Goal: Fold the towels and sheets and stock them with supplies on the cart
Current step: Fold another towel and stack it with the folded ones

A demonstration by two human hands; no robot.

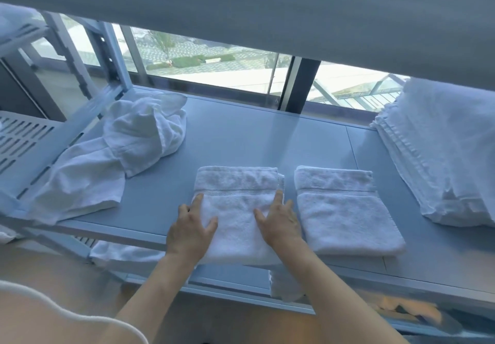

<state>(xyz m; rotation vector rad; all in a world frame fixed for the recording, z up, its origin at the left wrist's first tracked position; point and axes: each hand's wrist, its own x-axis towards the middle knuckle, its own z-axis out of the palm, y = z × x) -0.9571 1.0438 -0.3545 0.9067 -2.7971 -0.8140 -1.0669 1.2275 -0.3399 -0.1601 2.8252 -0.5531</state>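
A folded white towel (237, 190) lies at the front middle of the grey cart shelf (241, 140). My left hand (191, 227) rests flat on its left side and my right hand (280, 221) lies flat on its right side, fingers spread, pressing it down. A second folded white towel (345, 209) sits just to its right, apart from my hands. A heap of crumpled unfolded white towels (117, 150) lies at the shelf's left end. A tall stack of folded white linen (442, 150) stands at the right end.
A slotted rack shelf (24, 134) with upright posts stands to the left. A window (214, 67) runs behind the shelf under a lowered grey blind (267, 8). More white cloth (126, 254) shows on a lower shelf. Something white (53, 309) is at the lower left.
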